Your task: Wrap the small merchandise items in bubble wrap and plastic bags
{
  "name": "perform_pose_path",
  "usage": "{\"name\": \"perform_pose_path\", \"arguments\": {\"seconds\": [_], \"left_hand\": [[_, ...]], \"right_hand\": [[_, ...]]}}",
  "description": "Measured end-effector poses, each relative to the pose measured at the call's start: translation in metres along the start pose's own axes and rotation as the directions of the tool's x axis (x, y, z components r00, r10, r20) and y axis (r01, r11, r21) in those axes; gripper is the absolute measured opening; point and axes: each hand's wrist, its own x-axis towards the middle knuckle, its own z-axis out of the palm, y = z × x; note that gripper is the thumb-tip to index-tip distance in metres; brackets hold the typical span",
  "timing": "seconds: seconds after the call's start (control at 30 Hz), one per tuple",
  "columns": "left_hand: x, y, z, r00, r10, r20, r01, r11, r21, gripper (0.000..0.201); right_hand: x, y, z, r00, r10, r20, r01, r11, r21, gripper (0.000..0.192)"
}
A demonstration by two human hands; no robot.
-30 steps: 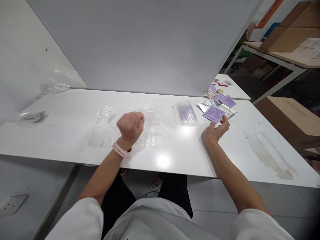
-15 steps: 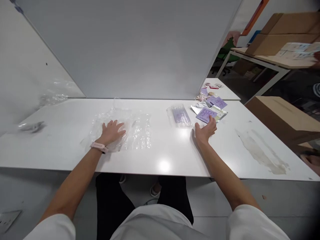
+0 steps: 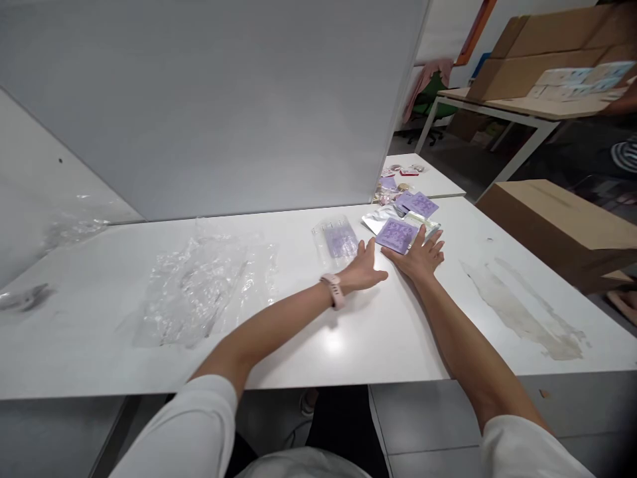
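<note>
My left hand [image 3: 365, 268], with a pink band on its wrist, hovers over the white table with fingers apart and nothing in them. Just behind it lies a clear plastic bag [image 3: 338, 239] with something pale purple inside. My right hand [image 3: 421, 257] is spread beside a purple patterned square packet [image 3: 397, 234], its thumb at the packet's near edge; whether it touches I cannot tell. Under and behind that packet are a silver pouch [image 3: 381, 218] and another purple packet [image 3: 423, 204]. Crumpled clear plastic bags [image 3: 194, 289] lie flat to the left.
A grey upright panel [image 3: 223, 106] rises behind the white table [image 3: 308, 358]. On the right the tabletop bears a dull smear [image 3: 530, 312]. An open cardboard box [image 3: 557, 226] stands past the right edge. A person's hand [image 3: 624, 305] shows at far right.
My left hand has left the clear bags and swung right, near the purple packets. My right hand has spread beside the front packet. The view has turned to the right.
</note>
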Motion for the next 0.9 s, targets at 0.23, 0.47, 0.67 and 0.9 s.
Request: {"name": "perform_pose_path", "arguments": {"seconds": [0.23, 0.47, 0.67, 0.9], "left_hand": [[0.119, 0.008, 0.071, 0.942, -0.049, -0.332, 0.121, 0.972, 0.2, 0.108], [0.182, 0.005, 0.069, 0.95, 0.095, -0.297, 0.039, 0.909, 0.416, 0.099], [0.23, 0.002, 0.054, 0.954, 0.231, -0.193, -0.101, 0.85, 0.517, 0.098], [0.274, 0.002, 0.04, 0.947, 0.274, -0.17, -0.122, 0.793, 0.597, 0.085]], "right_hand": [[0.046, 0.014, -0.005, 0.997, 0.004, -0.082, 0.002, 0.997, 0.075, 0.109], [0.103, 0.015, -0.007, 0.969, 0.199, -0.145, -0.17, 0.967, 0.192, 0.089], [0.165, 0.021, 0.005, 0.933, 0.286, -0.218, -0.249, 0.951, 0.183, 0.086], [0.235, 0.028, 0.021, 0.936, 0.258, -0.239, -0.237, 0.965, 0.114, 0.077]]}}
